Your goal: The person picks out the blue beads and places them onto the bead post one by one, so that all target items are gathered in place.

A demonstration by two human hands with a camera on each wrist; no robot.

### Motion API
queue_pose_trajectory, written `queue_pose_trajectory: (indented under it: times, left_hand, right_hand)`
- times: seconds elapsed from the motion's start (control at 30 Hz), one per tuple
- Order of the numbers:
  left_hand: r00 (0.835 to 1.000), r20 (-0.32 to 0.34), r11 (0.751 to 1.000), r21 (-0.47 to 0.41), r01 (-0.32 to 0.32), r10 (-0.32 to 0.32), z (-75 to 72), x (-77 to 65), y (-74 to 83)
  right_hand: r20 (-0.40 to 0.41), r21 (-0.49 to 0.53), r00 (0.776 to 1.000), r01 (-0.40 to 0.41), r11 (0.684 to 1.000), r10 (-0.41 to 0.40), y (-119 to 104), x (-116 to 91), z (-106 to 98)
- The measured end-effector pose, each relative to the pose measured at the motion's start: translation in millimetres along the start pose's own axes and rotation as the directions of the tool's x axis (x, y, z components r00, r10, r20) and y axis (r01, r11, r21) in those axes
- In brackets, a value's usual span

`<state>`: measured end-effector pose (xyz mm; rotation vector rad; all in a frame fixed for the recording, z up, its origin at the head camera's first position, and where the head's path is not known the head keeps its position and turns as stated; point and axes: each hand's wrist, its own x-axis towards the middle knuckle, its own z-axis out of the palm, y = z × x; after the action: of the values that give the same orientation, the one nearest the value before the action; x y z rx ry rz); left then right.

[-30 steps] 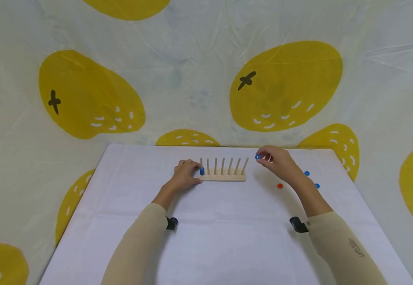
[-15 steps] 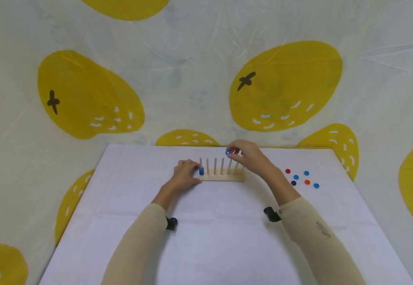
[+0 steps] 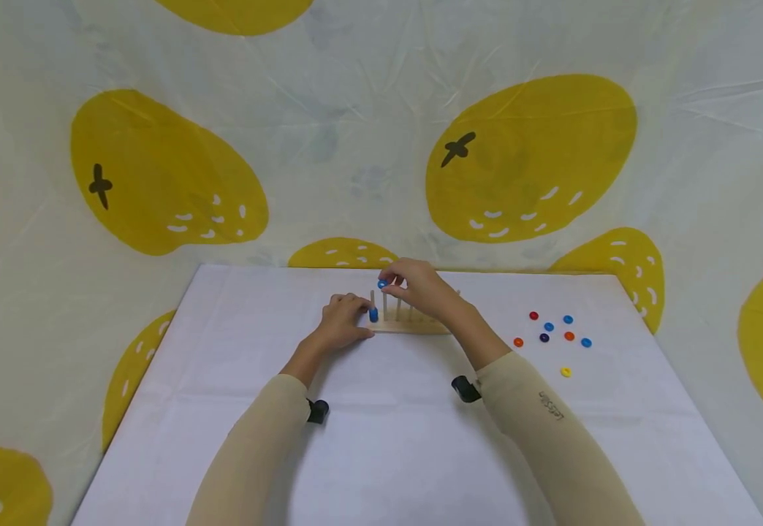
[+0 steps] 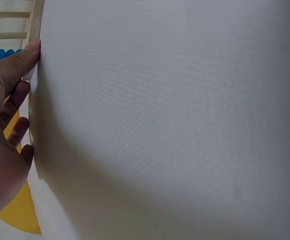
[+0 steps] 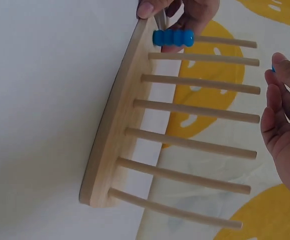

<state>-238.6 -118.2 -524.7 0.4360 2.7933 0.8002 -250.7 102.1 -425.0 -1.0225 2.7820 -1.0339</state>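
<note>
A wooden peg rack (image 3: 414, 328) stands toward the back of the white table, with a row of upright pegs. On its leftmost peg sits a stack of several blue rings (image 5: 173, 38). My left hand (image 3: 342, 321) grips the rack's left end, thumb at the front edge and fingers behind, as the left wrist view also shows. Between thumb and forefinger, my right hand (image 3: 421, 288) pinches another blue ring (image 3: 383, 284), raised level with the peg tops near the left end. In the right wrist view, the fingers (image 5: 283, 70) cover most of that ring, beyond the peg tips.
To the right of the rack lie loose rings: a red ring (image 3: 533, 315), a dark purple ring (image 3: 544, 337), a yellow ring (image 3: 566, 372), plus several blue and orange ones. Behind the table's back edge hangs a cloth (image 3: 368, 146) with large yellow fruit prints.
My right hand has carried the blue ring leftward, from right of the rack to above its left pegs. The loose rings it covered now show. My left hand stays put.
</note>
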Motion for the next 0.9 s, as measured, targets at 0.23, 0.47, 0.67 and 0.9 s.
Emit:
queue_pose_trajectory:
  times: [0.23,0.47,0.67,0.9]
  left_hand:
    - [1.000,-0.002,1.000,0.007,-0.014,0.014,3.8,2.2,-3.9]
    - [1.000,-0.011,1.000,0.006,-0.028,0.028,2.9,2.1,-6.1]
    - [1.000,-0.012,1.000,0.008,-0.025,0.025,4.0,3.7,-7.6]
    - [1.000,-0.015,1.000,0.001,-0.025,0.025,3.7,2.8,-6.5]
  right_hand:
    - [0.036,-0.032,0.999,-0.007,0.999,0.008,-7,8,8]
    - [0.094,-0.066,0.996,-0.001,0.998,0.007,-10,14,16]
    - [0.101,-0.078,0.994,-0.021,0.997,0.029,-10,15,18]
    - [0.099,-0.057,0.995,0.005,0.998,0.001,-9,13,17]
